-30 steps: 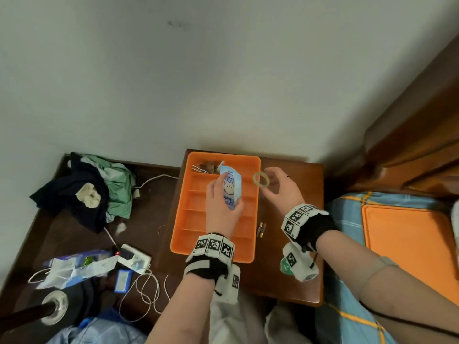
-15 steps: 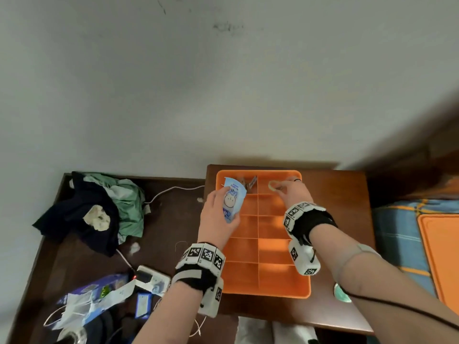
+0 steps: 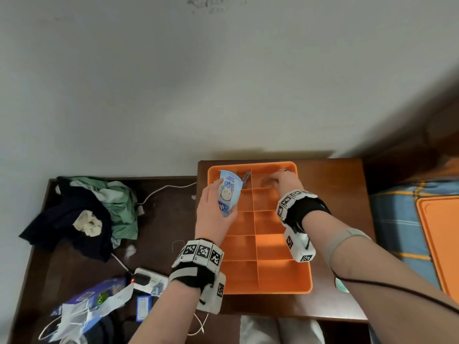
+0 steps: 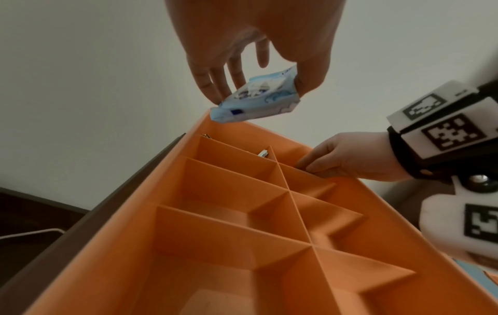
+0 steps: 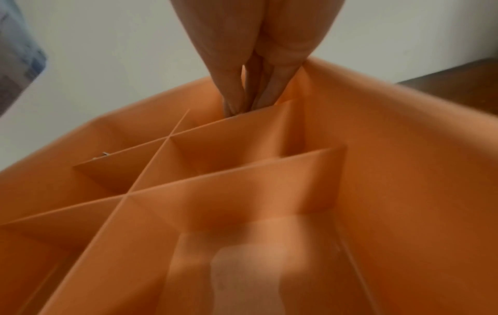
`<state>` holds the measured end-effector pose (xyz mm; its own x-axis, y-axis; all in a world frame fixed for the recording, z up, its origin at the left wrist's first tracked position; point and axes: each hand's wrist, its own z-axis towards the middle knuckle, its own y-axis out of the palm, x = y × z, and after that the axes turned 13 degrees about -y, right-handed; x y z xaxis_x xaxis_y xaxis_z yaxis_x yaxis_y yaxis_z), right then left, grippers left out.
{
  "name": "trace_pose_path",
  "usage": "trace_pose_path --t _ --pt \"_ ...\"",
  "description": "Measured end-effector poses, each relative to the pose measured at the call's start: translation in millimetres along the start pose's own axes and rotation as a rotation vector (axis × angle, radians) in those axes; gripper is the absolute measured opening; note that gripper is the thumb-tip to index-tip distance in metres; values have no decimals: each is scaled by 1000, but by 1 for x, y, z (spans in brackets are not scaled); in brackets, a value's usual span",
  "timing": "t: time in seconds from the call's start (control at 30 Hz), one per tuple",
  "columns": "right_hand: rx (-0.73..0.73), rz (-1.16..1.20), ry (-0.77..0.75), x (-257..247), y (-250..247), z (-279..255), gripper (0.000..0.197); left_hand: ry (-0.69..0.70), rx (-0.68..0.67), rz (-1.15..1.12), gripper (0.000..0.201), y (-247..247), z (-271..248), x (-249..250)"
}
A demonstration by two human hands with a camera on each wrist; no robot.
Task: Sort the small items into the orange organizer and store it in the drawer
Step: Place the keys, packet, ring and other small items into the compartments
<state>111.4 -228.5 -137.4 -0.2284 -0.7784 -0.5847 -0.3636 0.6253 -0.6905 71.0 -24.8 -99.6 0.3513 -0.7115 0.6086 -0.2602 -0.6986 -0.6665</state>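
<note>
On top of the brown bench by the wall sits the orange organizer, a tray split into two rows of little boxes. The left hand is above the far left part of the tray, and its fingers and thumb pinch a small blue packet (it has a round cartoon face on it). The packet is up in the air, just over the far left box, not lying in it. Some small metal things poke up at the far wall of that box. The right hand reaches down into the far right box with its fingers pressed close together, tips low inside; I cannot tell if they hold anything. Left of the tray, on a darker table, lie a pile of clothes and a white power strip.
</note>
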Motion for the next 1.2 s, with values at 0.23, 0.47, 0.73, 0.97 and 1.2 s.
trace_pose_path --t 0.23,0.47,0.73,0.97,1.2 --pt "244 345 -97 -15 5 -27 23 90 -68 247 76 -3 6 10" --pt "88 684 -103 -30 2 -25 47 372 -186 688 71 -13 20 30" --pt "221 514 -171 -26 14 -23 22 200 -163 629 70 -31 51 21" --pt "98 235 -261 -45 29 -30 15 162 -87 642 35 -31 60 -2" --pt "-26 59 -216 -50 36 -25 17 238 -54 757 25 -30 66 -2"
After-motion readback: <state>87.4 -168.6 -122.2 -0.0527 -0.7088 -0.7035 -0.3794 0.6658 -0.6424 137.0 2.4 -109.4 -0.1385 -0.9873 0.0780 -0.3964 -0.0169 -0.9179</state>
